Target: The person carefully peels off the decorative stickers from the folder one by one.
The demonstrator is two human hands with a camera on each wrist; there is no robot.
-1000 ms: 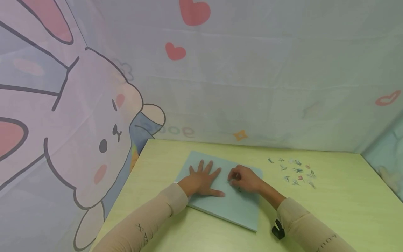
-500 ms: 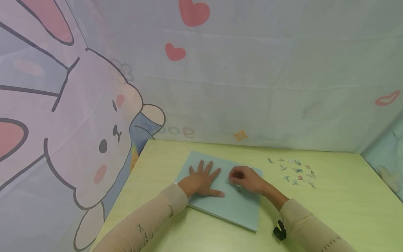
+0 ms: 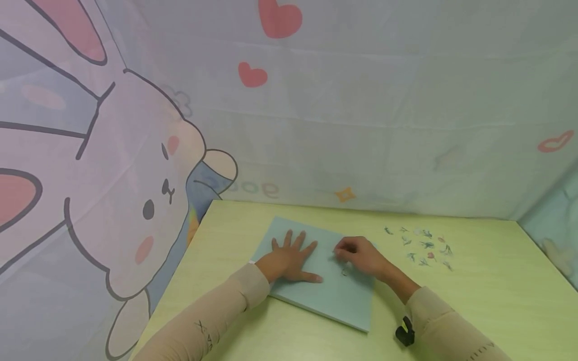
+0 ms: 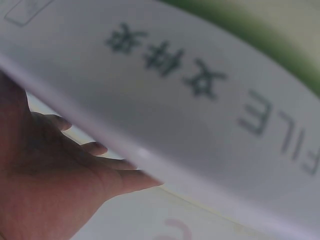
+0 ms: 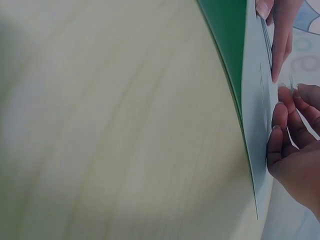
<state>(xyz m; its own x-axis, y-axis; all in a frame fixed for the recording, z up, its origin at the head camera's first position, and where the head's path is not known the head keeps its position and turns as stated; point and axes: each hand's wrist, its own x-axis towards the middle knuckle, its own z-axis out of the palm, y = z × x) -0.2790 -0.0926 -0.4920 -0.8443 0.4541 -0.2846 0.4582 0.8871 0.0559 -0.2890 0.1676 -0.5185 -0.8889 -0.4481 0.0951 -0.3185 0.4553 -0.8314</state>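
My left hand (image 3: 289, 260) lies on a pale blue-green file folder (image 3: 334, 301) with its fingers spread. The folder's spine (image 4: 180, 110) fills much of the left wrist view and carries the word FILE. Over the folder's right half, my right hand (image 3: 361, 255) pinches a thin, small piece like a clear sticker (image 5: 291, 82) between thumb and fingertip. Its print cannot be made out. Just below that hand, a small plant-patterned sticker (image 3: 344, 273) lies on the cover.
Several small leaf and flower stickers (image 3: 426, 244) lie spread on the yellow-green table (image 3: 487, 301), right of the folder. A black clip-like object (image 3: 405, 332) is by the right sleeve. A printed curtain (image 3: 361, 100) hangs behind the table.
My right hand has shifted a little to the right over the folder, uncovering more of the small sticker on the cover. The left hand has stayed in place.
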